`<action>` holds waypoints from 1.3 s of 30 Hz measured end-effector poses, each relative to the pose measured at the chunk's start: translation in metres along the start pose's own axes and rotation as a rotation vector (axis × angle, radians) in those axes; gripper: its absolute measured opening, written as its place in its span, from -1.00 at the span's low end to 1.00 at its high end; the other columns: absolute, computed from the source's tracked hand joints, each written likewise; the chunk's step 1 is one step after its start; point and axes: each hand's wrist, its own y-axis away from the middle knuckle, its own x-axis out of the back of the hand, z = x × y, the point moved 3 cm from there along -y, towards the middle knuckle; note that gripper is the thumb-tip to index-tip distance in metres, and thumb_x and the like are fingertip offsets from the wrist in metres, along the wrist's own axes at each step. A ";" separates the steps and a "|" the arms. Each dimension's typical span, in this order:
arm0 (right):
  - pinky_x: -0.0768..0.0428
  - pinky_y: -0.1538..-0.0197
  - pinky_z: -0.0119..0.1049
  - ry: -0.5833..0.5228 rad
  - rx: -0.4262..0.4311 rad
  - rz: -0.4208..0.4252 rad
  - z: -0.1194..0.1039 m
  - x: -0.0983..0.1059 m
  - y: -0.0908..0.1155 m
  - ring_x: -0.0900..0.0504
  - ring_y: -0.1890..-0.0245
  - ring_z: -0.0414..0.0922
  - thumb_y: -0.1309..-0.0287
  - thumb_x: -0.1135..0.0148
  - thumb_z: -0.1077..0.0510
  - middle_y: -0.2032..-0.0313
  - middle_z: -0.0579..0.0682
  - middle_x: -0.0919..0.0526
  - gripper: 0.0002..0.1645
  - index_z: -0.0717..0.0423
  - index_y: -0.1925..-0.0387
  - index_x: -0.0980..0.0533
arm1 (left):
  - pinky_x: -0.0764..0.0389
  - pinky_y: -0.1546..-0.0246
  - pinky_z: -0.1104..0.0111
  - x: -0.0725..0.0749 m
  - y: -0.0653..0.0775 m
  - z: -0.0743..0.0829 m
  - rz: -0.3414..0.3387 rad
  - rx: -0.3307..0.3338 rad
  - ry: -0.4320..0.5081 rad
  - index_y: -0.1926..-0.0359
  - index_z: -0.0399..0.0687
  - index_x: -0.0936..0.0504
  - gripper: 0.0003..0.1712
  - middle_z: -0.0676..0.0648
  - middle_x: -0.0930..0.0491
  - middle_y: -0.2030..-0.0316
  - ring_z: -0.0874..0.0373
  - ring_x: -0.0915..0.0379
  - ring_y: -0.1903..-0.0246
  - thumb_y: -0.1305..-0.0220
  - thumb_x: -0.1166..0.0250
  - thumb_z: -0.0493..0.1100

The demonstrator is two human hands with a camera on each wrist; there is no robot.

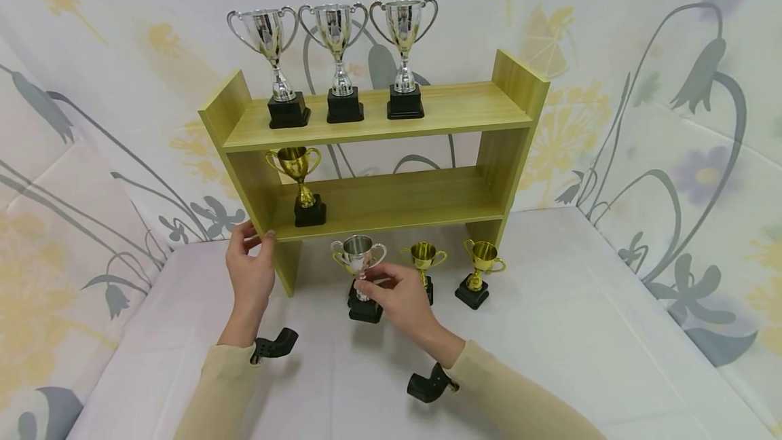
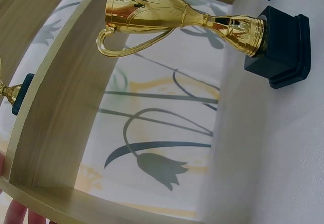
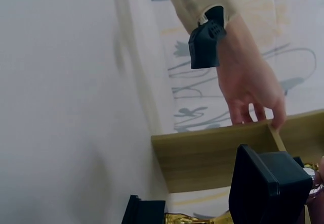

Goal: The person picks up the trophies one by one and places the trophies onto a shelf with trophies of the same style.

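Note:
My right hand (image 1: 406, 301) pinches a small silver trophy (image 1: 358, 257) by its stem, in front of the shelf. In the right wrist view, its black base (image 3: 273, 183) shows large. Behind it a gold trophy (image 2: 147, 11) stands on the table, mostly hidden in the head view. My left hand (image 1: 252, 276) grips the left side panel of the wooden shelf (image 1: 391, 199), thumb at the front edge and fingers round the outer side. Close to that hand, a gold trophy (image 1: 296, 165) stands at the left end of the middle board.
Three large silver trophies (image 1: 334, 26) stand in a row on the top board. Two gold trophies, one upright (image 1: 423, 258) and one tilted in view (image 1: 482, 258), are on the white table (image 1: 550, 331) at the right. Flower-patterned cloth (image 1: 623, 121) hangs behind.

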 end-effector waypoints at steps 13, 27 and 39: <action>-0.63 0.22 -0.33 -0.004 0.058 -0.013 0.000 0.012 -0.004 -0.69 0.32 -0.04 -0.11 -0.45 0.20 0.25 0.05 -0.73 -0.81 0.18 0.22 -0.71 | -0.53 0.09 0.40 0.001 0.000 0.004 -0.008 0.019 0.002 -0.25 -0.14 -0.47 -0.59 -0.10 -0.45 -0.04 0.21 -0.35 0.02 -0.44 -0.17 -0.15; -0.60 0.30 -0.35 -0.004 0.060 0.033 -0.016 0.030 -0.006 -0.66 0.37 -0.07 -0.14 -0.40 0.27 0.27 0.10 -0.70 -0.82 0.29 0.21 -0.68 | -0.54 0.11 0.41 0.000 -0.002 0.004 -0.002 0.015 0.004 -0.23 -0.13 -0.48 -0.60 -0.09 -0.46 -0.04 0.21 -0.36 0.03 -0.44 -0.16 -0.15; -0.61 0.24 -0.33 0.009 0.064 0.051 -0.014 0.044 -0.009 -0.67 0.34 -0.09 -0.17 -0.41 0.17 0.22 0.08 -0.71 -0.76 0.23 0.16 -0.69 | -0.54 0.06 0.36 0.000 -0.001 0.002 0.002 0.023 -0.015 -0.23 -0.13 -0.47 -0.59 -0.10 -0.45 -0.04 0.17 -0.36 0.00 -0.44 -0.16 -0.11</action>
